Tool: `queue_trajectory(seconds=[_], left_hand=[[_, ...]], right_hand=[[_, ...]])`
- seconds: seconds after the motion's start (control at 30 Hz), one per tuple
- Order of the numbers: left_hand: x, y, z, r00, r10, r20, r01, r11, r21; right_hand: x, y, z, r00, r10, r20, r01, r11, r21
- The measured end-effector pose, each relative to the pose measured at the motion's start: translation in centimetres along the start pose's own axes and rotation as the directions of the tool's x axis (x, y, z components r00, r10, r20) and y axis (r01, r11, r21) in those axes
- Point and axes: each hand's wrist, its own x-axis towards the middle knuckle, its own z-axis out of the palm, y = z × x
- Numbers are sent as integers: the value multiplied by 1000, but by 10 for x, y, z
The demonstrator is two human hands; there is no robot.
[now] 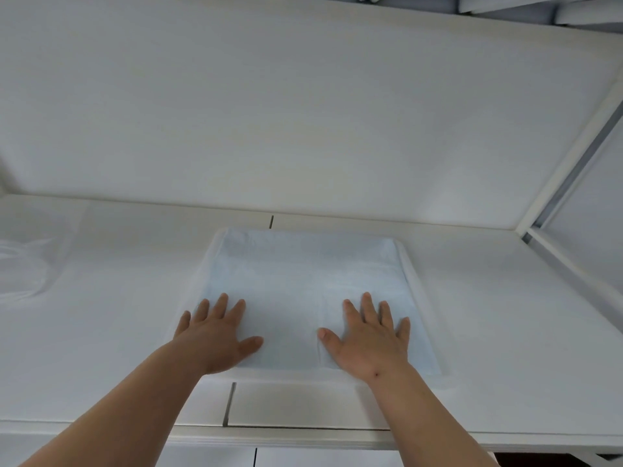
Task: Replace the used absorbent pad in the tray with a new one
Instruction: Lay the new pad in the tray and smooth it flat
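Neither grip has hold of anything: the left hand (215,335) and the right hand (369,338) both lie flat, fingers straight and spread, palms pressing down on the pale blue rectangular absorbent pad (303,281). That pad sits inside the shallow white rectangular tray (413,284), which rests on the white worktop (505,315) close to its near edge. Each hand rests towards the near end of the pad, the left by its left edge, the right nearer its right edge, thumbs pointing inward and well apart.

Judging by how clean and flat it looks, this seems to be the fresh pad, and the step in hand is smoothing it into place. A crumpled clear plastic bag (23,267) lies at the far left of the worktop; whether it holds the used pad cannot be told.

Next would be sweeping outward to seat the far corners against the tray's rim, pressing lightly so the thin sheet does not bunch
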Motion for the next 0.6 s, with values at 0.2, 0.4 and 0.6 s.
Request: queue_trajectory(seconds=[0.2,0.4,0.6], left_hand=[[1,-1,11,1000,25,-11,-25,999,19],[-5,-2,12,992,35,-120,-40,999,-32],[-19,2,13,985,74,-158,-79,997,-23]], right_hand=[[-1,0,3,1000,4,14,-4,1000,1],[-11,-3,1,995,-49,-86,50,999,11],[-30,-13,0,977,-120,-178,127,991,31]])
